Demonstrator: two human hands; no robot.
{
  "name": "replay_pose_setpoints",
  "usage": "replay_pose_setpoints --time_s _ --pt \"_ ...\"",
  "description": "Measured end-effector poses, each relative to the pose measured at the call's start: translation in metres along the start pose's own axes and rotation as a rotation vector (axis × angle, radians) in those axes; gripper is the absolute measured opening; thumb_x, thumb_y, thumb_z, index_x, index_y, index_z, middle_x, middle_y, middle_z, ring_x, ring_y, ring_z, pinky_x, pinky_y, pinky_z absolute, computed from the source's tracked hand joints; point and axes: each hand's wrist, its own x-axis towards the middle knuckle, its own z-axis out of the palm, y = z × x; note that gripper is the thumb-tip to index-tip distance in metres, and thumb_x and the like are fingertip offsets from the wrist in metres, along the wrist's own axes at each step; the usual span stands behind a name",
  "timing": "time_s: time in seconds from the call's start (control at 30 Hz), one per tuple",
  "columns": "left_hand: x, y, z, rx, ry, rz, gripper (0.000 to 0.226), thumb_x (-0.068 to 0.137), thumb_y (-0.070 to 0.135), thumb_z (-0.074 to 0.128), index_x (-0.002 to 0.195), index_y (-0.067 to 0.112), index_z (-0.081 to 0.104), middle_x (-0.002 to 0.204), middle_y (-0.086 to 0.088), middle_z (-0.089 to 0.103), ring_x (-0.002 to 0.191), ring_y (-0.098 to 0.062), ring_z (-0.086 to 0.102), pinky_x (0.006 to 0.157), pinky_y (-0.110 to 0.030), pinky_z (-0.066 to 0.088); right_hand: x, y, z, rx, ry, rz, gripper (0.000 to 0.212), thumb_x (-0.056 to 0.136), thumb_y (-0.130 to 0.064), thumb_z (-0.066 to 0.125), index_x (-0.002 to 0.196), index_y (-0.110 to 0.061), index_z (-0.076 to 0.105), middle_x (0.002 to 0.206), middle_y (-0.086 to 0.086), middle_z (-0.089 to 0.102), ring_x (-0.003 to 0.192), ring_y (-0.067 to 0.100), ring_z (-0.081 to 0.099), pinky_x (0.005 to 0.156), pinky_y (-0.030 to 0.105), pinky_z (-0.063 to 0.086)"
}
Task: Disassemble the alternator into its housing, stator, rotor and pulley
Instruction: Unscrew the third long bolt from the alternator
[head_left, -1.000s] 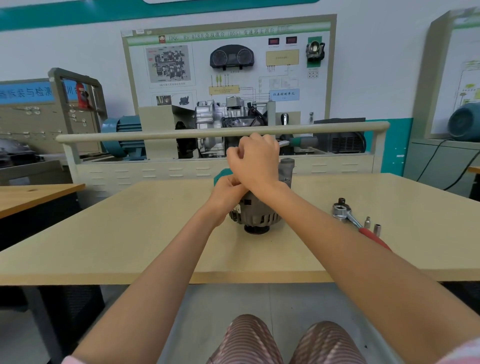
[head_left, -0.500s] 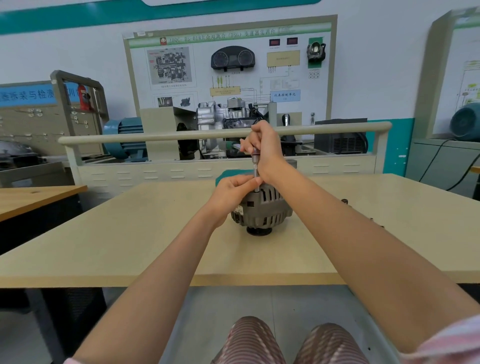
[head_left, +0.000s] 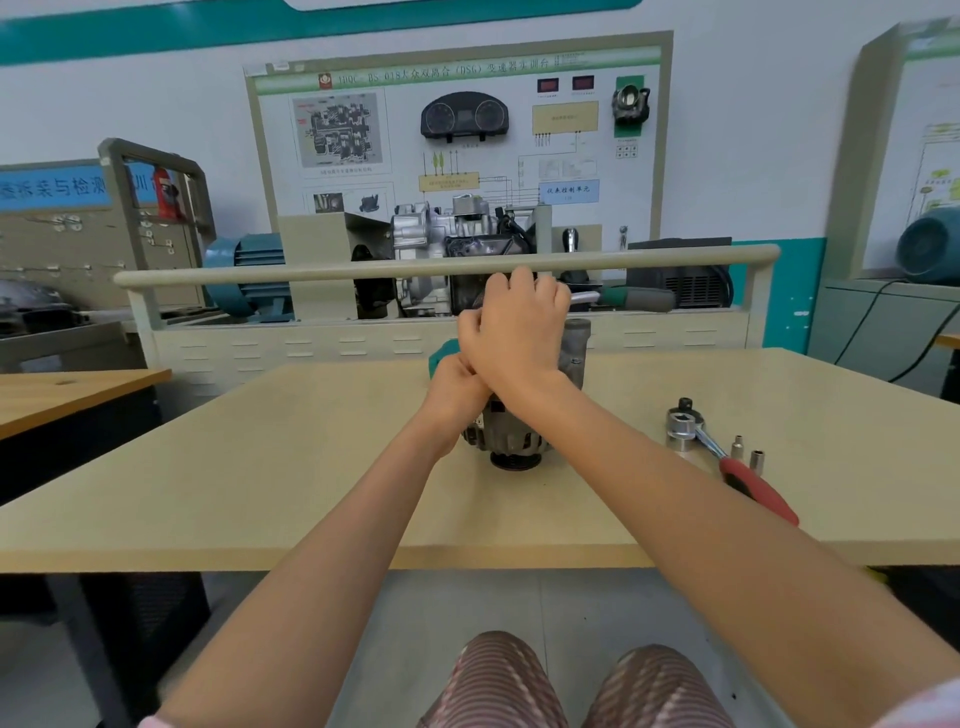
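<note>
The grey alternator (head_left: 511, 439) stands on the beige table (head_left: 260, 467) with its dark pulley (head_left: 514, 461) at the bottom. My right hand (head_left: 519, 332) sits over its top and grips the head of a wrench, whose green and grey handle (head_left: 636, 299) sticks out to the right. My left hand (head_left: 457, 387) is curled just below, at the alternator's upper left, apparently pinching the wrench's upright shaft, which is hidden by both hands.
A ratchet with a red handle (head_left: 756, 488) lies to the right of the alternator, with two small sockets (head_left: 748, 453) beside it. A teal object (head_left: 441, 354) shows behind my left hand. Along the table's far edge runs a training bench with a beige rail (head_left: 311, 275).
My right hand has come down from the raised grip on the upright shaft and closed over the alternator's top. The wrench handle has swung round to point right.
</note>
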Motion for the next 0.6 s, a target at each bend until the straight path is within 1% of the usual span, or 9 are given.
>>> replay_pose_setpoints --time_s 0.1,0.17,0.27,0.33,0.37,0.4,0.47,0.53,0.6 --pt "-0.001 0.000 0.001 -0.029 -0.014 0.008 0.031 0.089 -0.004 0.050 0.068 0.017 0.059 0.047 0.016 0.059 0.048 0.008 0.054 0.045 -0.008 0.040 0.000 0.002 0.000 0.164 0.020 0.013 0.024 0.086 -0.026 0.045 0.087 -0.007 0.060 0.092 0.007 0.055 0.093 0.026 0.045 0.092 0.037 0.027" --pt "-0.001 0.000 0.000 -0.041 -0.040 0.017 0.032 0.089 -0.002 0.052 0.066 0.019 0.060 0.048 0.016 0.061 0.051 0.005 0.056 0.048 -0.008 0.041 0.005 0.003 -0.002 0.317 0.006 0.017 0.024 0.086 -0.025 0.047 0.067 -0.012 0.052 0.077 0.000 0.050 0.086 0.022 0.043 0.090 0.035 0.028" --pt "-0.002 0.002 -0.001 -0.072 -0.098 0.050 0.039 0.093 0.007 0.056 0.061 0.027 0.068 0.057 0.014 0.066 0.056 0.006 0.059 0.052 -0.009 0.044 0.013 0.004 -0.005 0.589 -0.059 0.019 0.048 0.089 -0.020 0.048 0.044 -0.018 0.032 0.048 -0.007 0.034 0.062 0.016 0.038 0.077 0.032 0.036" --pt "-0.003 0.003 -0.001 -0.071 -0.132 0.060 0.031 0.096 0.017 0.056 0.071 0.030 0.070 0.066 0.015 0.069 0.064 0.003 0.062 0.057 -0.010 0.046 0.018 0.004 -0.006 0.812 -0.113 0.108 0.053 0.091 -0.016 0.047 0.041 -0.018 0.029 0.041 -0.006 0.027 0.046 0.012 0.027 0.057 0.027 0.032" --pt "-0.003 0.003 -0.001 -0.067 -0.140 0.061 0.026 0.096 0.020 0.056 0.078 0.031 0.071 0.070 0.016 0.070 0.069 0.001 0.063 0.059 -0.011 0.046 0.021 0.005 -0.006 0.938 -0.144 0.186 0.052 0.091 -0.015 0.046 0.042 -0.017 0.029 0.041 -0.004 0.027 0.044 0.013 0.024 0.053 0.026 0.027" --pt "-0.004 0.004 -0.001 -0.069 -0.146 0.059 0.022 0.096 0.022 0.056 0.083 0.032 0.071 0.074 0.017 0.071 0.073 0.000 0.064 0.061 -0.011 0.047 0.024 0.006 -0.007 1.056 -0.177 0.267 0.050 0.092 -0.015 0.045 0.043 -0.016 0.030 0.043 -0.002 0.028 0.045 0.015 0.025 0.053 0.027 0.027" --pt "-0.004 0.005 -0.002 -0.076 -0.158 0.050 0.018 0.096 0.026 0.056 0.089 0.034 0.071 0.081 0.016 0.073 0.078 0.000 0.067 0.065 -0.012 0.048 0.028 0.010 -0.009 1.228 -0.249 0.362 0.049 0.092 -0.013 0.042 0.044 -0.013 0.033 0.043 0.000 0.032 0.046 0.015 0.033 0.057 0.030 0.036" --pt "-0.005 0.007 -0.002 -0.070 -0.167 0.040 0.017 0.096 0.030 0.056 0.091 0.036 0.071 0.086 0.014 0.075 0.082 -0.001 0.068 0.070 -0.016 0.050 0.031 0.013 -0.012 1.345 -0.331 0.369 0.049 0.093 -0.012 0.039 0.044 -0.014 0.033 0.043 0.003 0.033 0.043 0.011 0.038 0.057 0.020 0.043" --pt "-0.006 0.008 -0.002 -0.068 -0.172 0.034 0.017 0.096 0.031 0.056 0.091 0.037 0.071 0.088 0.013 0.075 0.084 -0.002 0.068 0.073 -0.018 0.049 0.034 0.014 -0.013 1.430 -0.369 0.394 0.052 0.093 -0.012 0.037 0.041 -0.015 0.031 0.039 0.001 0.032 0.039 0.009 0.038 0.062 0.019 0.044"
